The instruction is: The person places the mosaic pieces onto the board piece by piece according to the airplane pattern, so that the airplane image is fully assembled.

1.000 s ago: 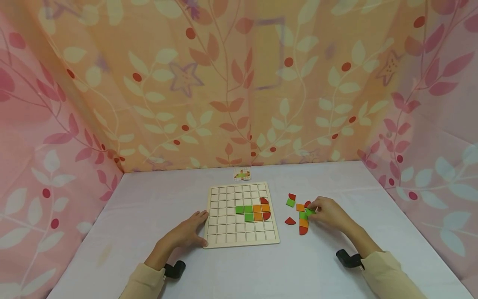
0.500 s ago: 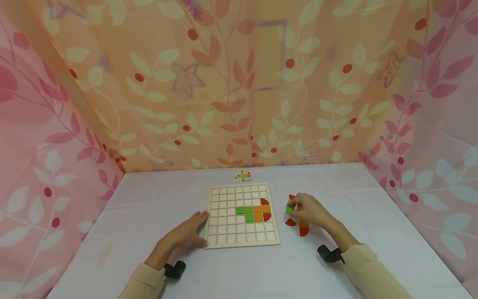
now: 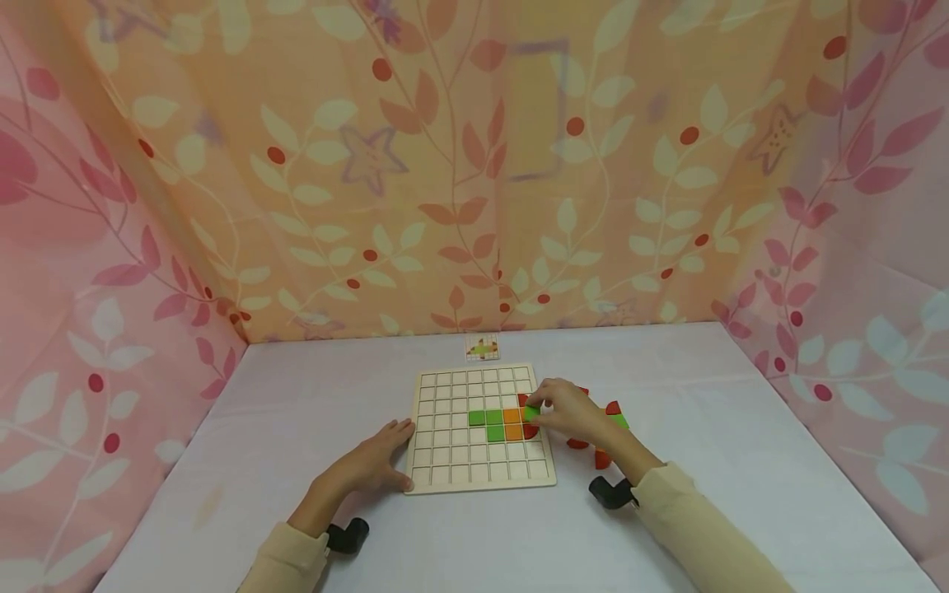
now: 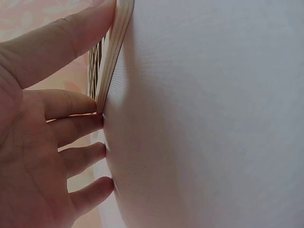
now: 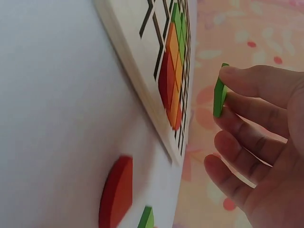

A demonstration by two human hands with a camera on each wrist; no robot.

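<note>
Shifted leftward, right hand [image 3: 567, 405] pinches a green tile [image 3: 531, 413] above the right edge of the board [image 3: 451, 478]; I see green squares [image 3: 494, 417] farther left, left hand [image 3: 368, 459], fingers spread, touching the left edge.

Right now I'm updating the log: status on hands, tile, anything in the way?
Left hand against left edge of grid board. Right hand pinching green tile, raised over board's right side. No obstruction visible.

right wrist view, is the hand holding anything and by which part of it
The right hand holds a green piece by opposite edges, pinched between thumb and fingertips.
</note>
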